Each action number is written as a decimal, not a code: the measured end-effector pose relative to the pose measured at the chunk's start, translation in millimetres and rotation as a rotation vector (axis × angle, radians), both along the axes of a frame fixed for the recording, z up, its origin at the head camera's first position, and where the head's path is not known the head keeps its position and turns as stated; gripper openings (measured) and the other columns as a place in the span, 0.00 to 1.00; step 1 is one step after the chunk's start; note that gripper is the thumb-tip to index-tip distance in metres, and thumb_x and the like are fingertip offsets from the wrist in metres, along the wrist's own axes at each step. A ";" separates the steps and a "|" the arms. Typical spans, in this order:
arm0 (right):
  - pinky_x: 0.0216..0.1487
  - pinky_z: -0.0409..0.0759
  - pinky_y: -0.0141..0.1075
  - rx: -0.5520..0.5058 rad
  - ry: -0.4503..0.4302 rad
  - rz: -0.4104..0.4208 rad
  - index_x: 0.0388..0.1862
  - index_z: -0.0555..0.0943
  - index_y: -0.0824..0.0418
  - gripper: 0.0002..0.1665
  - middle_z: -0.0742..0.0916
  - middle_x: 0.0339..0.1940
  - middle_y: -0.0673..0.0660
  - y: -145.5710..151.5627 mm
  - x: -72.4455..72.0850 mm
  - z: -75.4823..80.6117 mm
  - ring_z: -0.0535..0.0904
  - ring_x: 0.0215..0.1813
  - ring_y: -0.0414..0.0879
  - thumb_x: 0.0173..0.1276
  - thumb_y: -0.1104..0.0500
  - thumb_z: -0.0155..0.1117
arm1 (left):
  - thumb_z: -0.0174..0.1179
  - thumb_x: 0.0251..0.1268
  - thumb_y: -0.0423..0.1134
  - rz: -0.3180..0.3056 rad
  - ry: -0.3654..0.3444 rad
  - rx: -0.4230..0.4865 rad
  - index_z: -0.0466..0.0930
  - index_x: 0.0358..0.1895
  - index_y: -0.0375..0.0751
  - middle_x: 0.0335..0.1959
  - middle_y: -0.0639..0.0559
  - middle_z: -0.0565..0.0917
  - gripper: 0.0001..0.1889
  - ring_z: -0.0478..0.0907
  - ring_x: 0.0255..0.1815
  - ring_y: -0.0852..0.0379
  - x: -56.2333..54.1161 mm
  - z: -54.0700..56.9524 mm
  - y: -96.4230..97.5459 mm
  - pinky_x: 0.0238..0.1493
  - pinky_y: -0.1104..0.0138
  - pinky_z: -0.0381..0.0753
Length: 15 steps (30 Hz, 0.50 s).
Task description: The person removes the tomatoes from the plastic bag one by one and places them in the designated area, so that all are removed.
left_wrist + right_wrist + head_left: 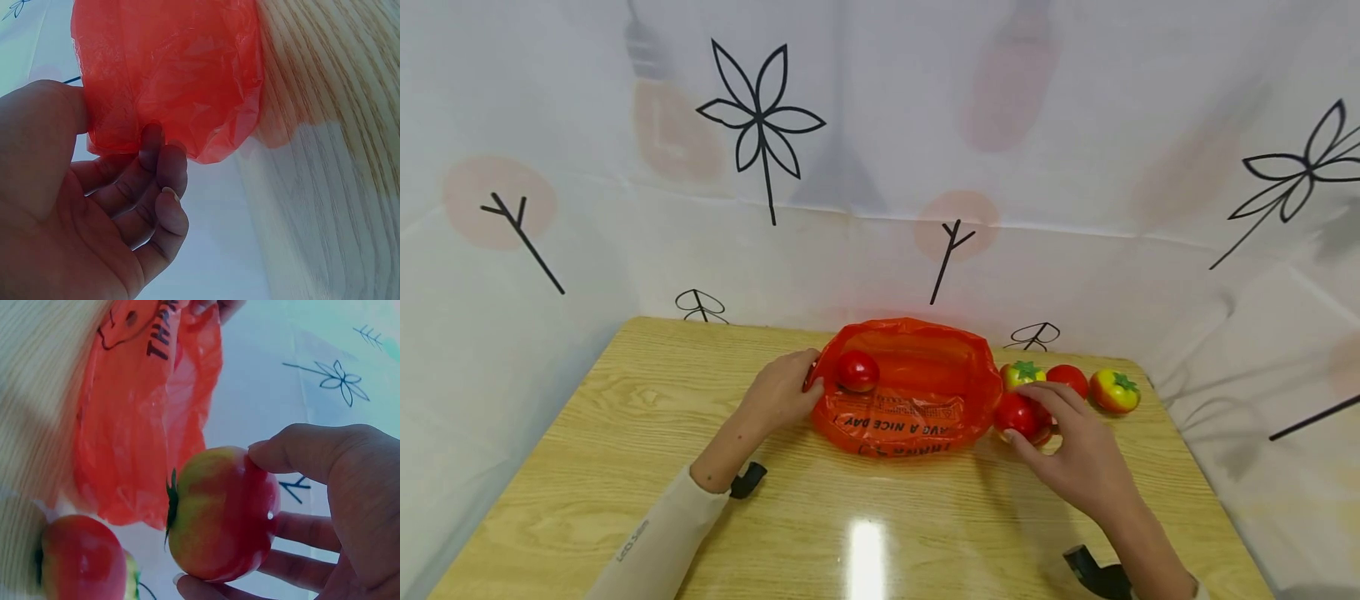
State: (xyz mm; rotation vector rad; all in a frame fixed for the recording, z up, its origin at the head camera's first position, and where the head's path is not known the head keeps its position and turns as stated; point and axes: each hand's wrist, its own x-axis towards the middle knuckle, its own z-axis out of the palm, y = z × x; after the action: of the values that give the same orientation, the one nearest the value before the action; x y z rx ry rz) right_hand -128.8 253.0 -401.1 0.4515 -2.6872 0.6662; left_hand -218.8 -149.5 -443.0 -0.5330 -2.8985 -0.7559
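Note:
A red plastic bag (902, 433) with black print stands on the table, its mouth spread. One red tomato (857, 371) lies inside, towards the left. My left hand (782, 392) pinches the bag's left rim between thumb and fingers; the left wrist view shows the bag's side (175, 75) there. Just outside the right rim, my right hand (1078, 450) grips a red-and-yellow tomato (222, 512) with a green calyx, thumb on one side and fingers on the other. In the right wrist view, another tomato (84, 559) sits below it, partly covering one more.
Behind the right hand stand a yellow-green topped tomato (1024, 374), a red tomato (1069, 380) and a red-and-yellow tomato (1115, 392) near the right edge of the wooden table (805, 533). A patterned white cloth (850, 250) hangs behind the table and at its sides.

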 end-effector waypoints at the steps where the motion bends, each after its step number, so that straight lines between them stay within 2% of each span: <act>1: 0.41 0.88 0.42 0.001 0.001 -0.004 0.63 0.83 0.57 0.33 0.84 0.61 0.58 1.3 -0.1 0.1 0.83 0.53 0.54 0.58 0.58 0.84 | 0.61 0.72 0.37 0.001 -0.001 -0.001 0.81 0.56 0.35 0.45 0.45 0.87 0.15 0.82 0.41 0.49 0.1 -0.2 -0.1 0.45 0.54 0.86; 10: 0.39 0.88 0.42 -0.003 0.000 -0.040 0.61 0.83 0.58 0.33 0.85 0.59 0.60 10.5 -0.4 3.7 0.83 0.53 0.57 0.56 0.58 0.85 | 0.61 0.72 0.37 -0.002 0.005 -0.006 0.81 0.55 0.35 0.43 0.46 0.87 0.14 0.82 0.40 0.50 0.0 -0.4 -0.9 0.43 0.55 0.85; 13: 0.38 0.89 0.45 -0.013 0.003 -0.044 0.61 0.83 0.59 0.33 0.85 0.59 0.60 14.9 -1.5 3.4 0.82 0.53 0.59 0.57 0.58 0.85 | 0.61 0.72 0.37 -0.001 0.005 -0.006 0.81 0.55 0.35 0.43 0.46 0.87 0.14 0.82 0.39 0.50 0.1 -0.2 -1.2 0.43 0.55 0.85; 15: 0.38 0.90 0.50 -0.021 -0.002 -0.047 0.61 0.83 0.59 0.33 0.84 0.60 0.61 17.5 -2.1 3.3 0.82 0.54 0.59 0.57 0.59 0.85 | 0.61 0.72 0.37 -0.002 0.004 -0.005 0.81 0.55 0.35 0.43 0.46 0.87 0.14 0.82 0.39 0.50 0.2 -0.3 -1.1 0.43 0.55 0.85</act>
State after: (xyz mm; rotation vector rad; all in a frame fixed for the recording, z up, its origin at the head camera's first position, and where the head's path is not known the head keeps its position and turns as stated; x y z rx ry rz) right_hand -130.9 270.5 -397.8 0.3808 -2.6811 0.6811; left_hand -218.6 -150.5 -443.3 -0.5372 -2.8969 -0.7472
